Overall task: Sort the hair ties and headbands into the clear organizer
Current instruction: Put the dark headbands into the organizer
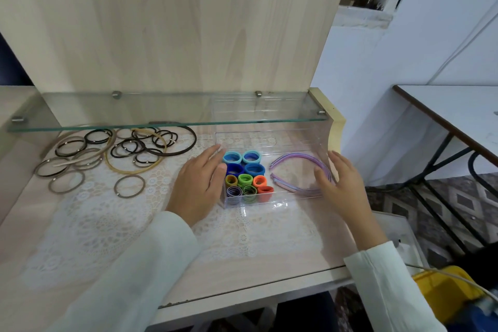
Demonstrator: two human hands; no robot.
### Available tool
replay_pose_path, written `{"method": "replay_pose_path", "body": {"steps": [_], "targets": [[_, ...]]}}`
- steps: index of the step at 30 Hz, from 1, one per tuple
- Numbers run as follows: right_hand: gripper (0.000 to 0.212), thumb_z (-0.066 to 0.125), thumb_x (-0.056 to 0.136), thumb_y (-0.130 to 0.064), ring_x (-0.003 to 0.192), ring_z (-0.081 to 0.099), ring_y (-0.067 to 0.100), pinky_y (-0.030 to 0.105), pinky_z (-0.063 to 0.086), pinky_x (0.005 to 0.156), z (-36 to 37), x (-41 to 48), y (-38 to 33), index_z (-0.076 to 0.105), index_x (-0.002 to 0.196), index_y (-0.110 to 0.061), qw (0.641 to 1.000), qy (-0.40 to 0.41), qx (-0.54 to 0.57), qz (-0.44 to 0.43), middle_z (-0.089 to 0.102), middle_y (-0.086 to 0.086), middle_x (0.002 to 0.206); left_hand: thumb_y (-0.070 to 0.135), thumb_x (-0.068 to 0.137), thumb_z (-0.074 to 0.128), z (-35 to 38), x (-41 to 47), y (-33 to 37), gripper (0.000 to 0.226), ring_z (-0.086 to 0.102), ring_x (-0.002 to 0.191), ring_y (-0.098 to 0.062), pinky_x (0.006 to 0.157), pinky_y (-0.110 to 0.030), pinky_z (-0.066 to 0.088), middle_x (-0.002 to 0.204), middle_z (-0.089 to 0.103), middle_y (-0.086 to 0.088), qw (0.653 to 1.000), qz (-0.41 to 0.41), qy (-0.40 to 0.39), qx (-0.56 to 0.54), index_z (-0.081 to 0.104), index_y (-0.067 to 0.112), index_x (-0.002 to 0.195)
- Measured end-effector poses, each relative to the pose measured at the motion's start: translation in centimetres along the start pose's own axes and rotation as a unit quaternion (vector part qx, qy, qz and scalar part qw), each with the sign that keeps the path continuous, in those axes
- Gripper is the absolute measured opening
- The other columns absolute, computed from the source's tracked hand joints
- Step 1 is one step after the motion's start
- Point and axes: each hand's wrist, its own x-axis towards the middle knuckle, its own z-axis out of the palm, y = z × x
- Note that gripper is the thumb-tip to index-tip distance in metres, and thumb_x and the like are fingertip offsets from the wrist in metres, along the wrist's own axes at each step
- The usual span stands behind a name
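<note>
The clear organizer [272, 203] stands on the lace cloth at the middle right. Its left part holds several rolled hair ties [246, 175] in blue, green, orange and purple. Its right part holds purple headbands [291, 159]. My left hand [199, 186] rests flat against the organizer's left wall, fingers apart. My right hand [341, 183] lies against its right wall, fingers spread, holding nothing. At the left lie several loose black and brown hair ties [129, 147] and thin brown headbands [177, 152].
A glass shelf [134, 116] juts out over the back of the desk, above the loose ties. A wooden panel [175, 21] rises behind. The desk's front edge [256, 288] is near. A yellow box [444, 291] and another table [458, 110] are to the right.
</note>
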Motion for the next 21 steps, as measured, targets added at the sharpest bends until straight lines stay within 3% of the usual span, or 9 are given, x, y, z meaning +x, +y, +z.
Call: {"method": "replay_pose_path", "body": {"steps": [2, 4, 6, 11, 14, 17, 21], "targets": [[0.051, 0.061, 0.093, -0.024, 0.131, 0.042, 0.023, 0.023, 0.027, 0.106, -0.7, -0.4, 0.3, 0.047, 0.138, -0.002, 0.999, -0.024, 0.015, 0.021, 0.047, 0.011, 0.143, 0.06, 0.091, 0.009, 0.1, -0.9, 0.3, 0.075, 0.024, 0.145, -0.003, 0.122, -0.037, 0.015, 0.158, 0.029, 0.011, 0.999, -0.004, -0.034, 0.024, 0.036, 0.023, 0.151], [0.058, 0.061, 0.093, -0.03, 0.134, 0.041, 0.024, 0.034, 0.03, 0.112, -1.1, -0.6, 0.4, 0.042, 0.143, -0.008, 0.998, -0.043, 0.034, 0.042, 0.044, 0.007, 0.146, 0.066, 0.088, 0.004, 0.1, -1.7, 0.5, 0.082, 0.013, 0.147, 0.001, 0.123, -0.033, 0.005, 0.161, 0.019, 0.013, 0.997, -0.012, -0.067, 0.038, 0.025, 0.024, 0.155], [0.058, 0.062, 0.092, -0.031, 0.131, 0.044, 0.025, 0.039, 0.035, 0.11, -1.4, -0.6, 0.6, 0.042, 0.143, -0.01, 0.996, -0.054, 0.056, 0.046, 0.046, 0.003, 0.141, 0.071, 0.087, 0.004, -0.1, -2.3, 0.9, 0.084, 0.003, 0.145, 0.006, 0.123, -0.031, -0.003, 0.162, 0.008, 0.014, 0.992, -0.019, -0.106, 0.062, 0.011, 0.026, 0.157], [0.084, 0.078, 0.077, -0.036, 0.13, 0.043, 0.015, 0.025, 0.034, 0.102, -1.7, -0.8, 0.9, 0.036, 0.147, -0.015, 0.988, -0.092, 0.097, 0.078, 0.042, 0.0, 0.146, 0.073, 0.092, 0.02, -0.6, -3.2, 2.2, 0.087, 0.002, 0.15, -0.004, 0.122, -0.037, -0.008, 0.164, 0.006, 0.006, 0.976, -0.042, -0.169, 0.134, -0.01, 0.022, 0.157], [0.096, 0.085, 0.068, -0.029, 0.124, 0.044, 0.01, 0.022, 0.034, 0.098, -1.9, -1.0, 1.2, 0.033, 0.147, -0.014, 0.982, -0.111, 0.126, 0.084, 0.047, -0.004, 0.137, 0.074, 0.091, 0.024, -0.5, -3.7, 2.5, 0.092, 0.001, 0.15, -0.006, 0.123, -0.04, -0.008, 0.164, 0.006, 0.003, 0.971, -0.05, -0.186, 0.143, -0.013, 0.02, 0.156], [0.112, 0.09, 0.06, -0.031, 0.131, 0.042, 0.013, 0.024, 0.032, 0.102, -1.8, -1.0, 1.8, 0.026, 0.15, -0.015, 0.982, -0.123, 0.11, 0.088, 0.043, 0.001, 0.146, 0.074, 0.091, 0.022, -0.4, -4.1, 2.5, 0.091, 0.0, 0.15, -0.006, 0.122, -0.041, -0.01, 0.165, 0.007, 0.002, 0.969, -0.057, -0.197, 0.14, -0.009, 0.018, 0.157], [0.107, 0.091, 0.058, -0.033, 0.13, 0.045, 0.022, 0.031, 0.036, 0.103, -1.7, -0.8, 2.0, 0.031, 0.145, -0.013, 0.989, -0.125, 0.043, 0.07, 0.046, 0.007, 0.143, 0.074, 0.088, 0.006, -0.4, -4.1, 2.7, 0.09, -0.003, 0.151, -0.011, 0.12, -0.047, -0.014, 0.165, 0.004, 0.003, 0.952, -0.041, -0.198, 0.23, -0.005, 0.017, 0.157]]}}
